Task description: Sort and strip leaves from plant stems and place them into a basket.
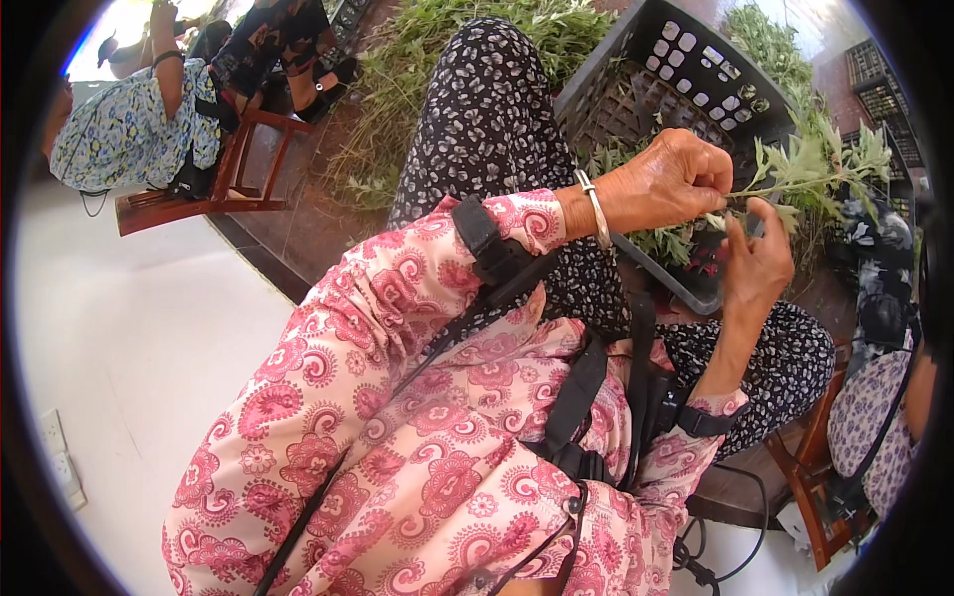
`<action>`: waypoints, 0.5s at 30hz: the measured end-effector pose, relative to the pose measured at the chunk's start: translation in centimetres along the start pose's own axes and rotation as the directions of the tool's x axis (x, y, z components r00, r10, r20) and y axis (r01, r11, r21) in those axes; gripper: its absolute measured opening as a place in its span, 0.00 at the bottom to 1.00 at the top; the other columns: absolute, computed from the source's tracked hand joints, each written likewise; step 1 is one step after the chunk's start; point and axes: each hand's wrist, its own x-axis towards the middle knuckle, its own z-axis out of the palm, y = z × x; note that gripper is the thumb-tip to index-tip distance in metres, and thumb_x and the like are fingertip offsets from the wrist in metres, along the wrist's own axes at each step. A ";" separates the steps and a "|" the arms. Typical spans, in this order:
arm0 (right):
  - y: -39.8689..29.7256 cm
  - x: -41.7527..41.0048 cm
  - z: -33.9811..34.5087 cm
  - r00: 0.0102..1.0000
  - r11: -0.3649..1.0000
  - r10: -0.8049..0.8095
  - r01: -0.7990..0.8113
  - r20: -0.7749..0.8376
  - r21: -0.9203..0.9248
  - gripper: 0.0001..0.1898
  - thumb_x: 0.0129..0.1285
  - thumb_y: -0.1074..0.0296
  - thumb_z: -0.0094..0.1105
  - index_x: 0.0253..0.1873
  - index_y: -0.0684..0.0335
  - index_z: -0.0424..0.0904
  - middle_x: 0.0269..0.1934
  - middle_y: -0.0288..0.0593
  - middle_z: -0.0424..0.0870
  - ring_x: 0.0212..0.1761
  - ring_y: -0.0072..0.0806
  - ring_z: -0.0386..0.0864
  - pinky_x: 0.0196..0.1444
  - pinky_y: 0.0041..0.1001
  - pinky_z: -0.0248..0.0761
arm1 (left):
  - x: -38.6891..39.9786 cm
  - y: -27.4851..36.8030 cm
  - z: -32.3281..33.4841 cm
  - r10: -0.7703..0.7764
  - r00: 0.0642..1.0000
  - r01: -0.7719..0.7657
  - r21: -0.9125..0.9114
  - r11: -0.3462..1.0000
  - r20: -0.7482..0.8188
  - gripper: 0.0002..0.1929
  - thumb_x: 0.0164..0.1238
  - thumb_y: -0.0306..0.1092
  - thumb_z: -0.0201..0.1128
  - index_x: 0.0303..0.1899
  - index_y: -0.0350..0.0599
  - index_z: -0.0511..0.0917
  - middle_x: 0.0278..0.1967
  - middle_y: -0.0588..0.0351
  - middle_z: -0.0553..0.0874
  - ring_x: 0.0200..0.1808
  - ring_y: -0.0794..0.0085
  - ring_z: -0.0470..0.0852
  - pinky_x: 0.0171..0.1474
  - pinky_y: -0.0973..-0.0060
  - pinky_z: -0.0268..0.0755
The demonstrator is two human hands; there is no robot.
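Note:
My left hand (674,182), with a silver-coloured bangle at its wrist, is closed in a pinch on the stem of a leafy green sprig (812,179). The sprig's leafy end points right, over the crate's side. Just below the stem is my right hand (760,261), thumb and forefinger apart, with a fingertip close to the stem; whether it touches is unclear. Under both hands stands a black plastic crate (596,78) with slotted walls, tilted in view beside my knee. Loose green leaves (663,247) lie in its near part.
Heaps of cut leafy stems (380,119) cover the floor beyond my knees, with another heap (768,45) past the crate. People sit on wooden chairs (250,160) at left and right. Dark crates (879,86) stand far right. A black cable (762,492) hangs by my right side.

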 end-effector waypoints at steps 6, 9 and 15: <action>-0.8 -0.4 -1.1 0.946 0.925 0.170 -0.057 -0.275 0.375 0.08 0.55 0.77 0.56 0.40 0.70 0.74 0.37 0.41 0.77 0.24 0.17 0.72 0.24 0.16 0.67 | 0.1 0.2 0.0 -0.066 0.997 0.062 -0.100 0.993 -0.042 0.05 0.50 0.26 0.59 0.25 0.33 0.76 0.15 0.53 0.75 0.17 0.75 0.73 0.22 0.78 0.65; -2.0 -0.2 -1.4 0.897 0.885 0.050 0.164 -0.439 0.435 0.06 0.56 0.79 0.55 0.39 0.71 0.75 0.41 0.42 0.77 0.25 0.16 0.71 0.25 0.14 0.67 | 0.0 0.1 0.1 -0.035 0.998 0.033 -0.053 0.998 -0.045 0.05 0.50 0.26 0.59 0.25 0.33 0.76 0.16 0.52 0.76 0.17 0.75 0.73 0.23 0.77 0.66; -2.4 0.4 -1.4 0.874 0.910 -0.412 0.410 -0.258 -0.065 0.08 0.51 0.79 0.59 0.38 0.66 0.76 0.40 0.42 0.76 0.40 0.29 0.76 0.37 0.22 0.71 | 0.0 -0.3 0.4 0.039 0.999 -0.038 0.016 0.999 -0.037 0.04 0.49 0.25 0.59 0.27 0.34 0.77 0.18 0.49 0.78 0.19 0.72 0.77 0.24 0.76 0.68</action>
